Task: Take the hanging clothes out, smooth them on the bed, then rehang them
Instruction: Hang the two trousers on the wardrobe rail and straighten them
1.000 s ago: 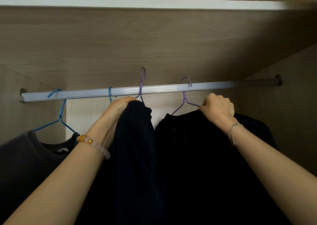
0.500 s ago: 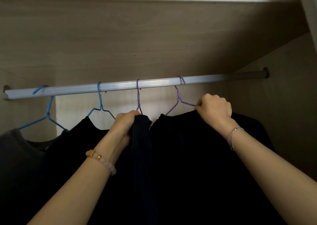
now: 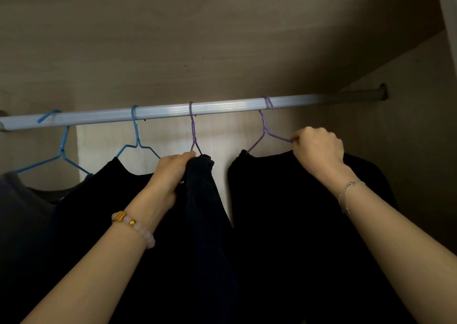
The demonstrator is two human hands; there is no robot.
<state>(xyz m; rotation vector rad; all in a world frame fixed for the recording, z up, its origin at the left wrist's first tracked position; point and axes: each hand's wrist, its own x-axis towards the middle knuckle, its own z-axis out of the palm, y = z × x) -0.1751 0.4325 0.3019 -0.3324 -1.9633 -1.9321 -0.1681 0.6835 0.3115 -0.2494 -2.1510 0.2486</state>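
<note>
Inside the wardrobe a silver rail point(image 3: 222, 108) carries several wire hangers. My left hand point(image 3: 173, 168) grips the top of a dark navy garment point(image 3: 207, 224) on a purple hanger point(image 3: 193, 131). My right hand point(image 3: 319, 148) grips the shoulder of a black garment point(image 3: 284, 212) together with the arm of a second purple hanger point(image 3: 265, 131). Both hooks sit on the rail. Left of my left hand a black top point(image 3: 103, 200) hangs on a blue hanger point(image 3: 136, 138).
At the far left a grey top point(image 3: 22, 200) hangs on another blue hanger point(image 3: 61, 150). The wardrobe's wooden back wall point(image 3: 222, 39) rises behind the rail, and the right side wall point(image 3: 420, 126) stands close to the black garment. The rail's right end point(image 3: 380, 92) is bare.
Both purple hooks have dropped from above the rail onto it. The two garments have spread apart, with the black one and my right hand shifted right. The view has tilted down.
</note>
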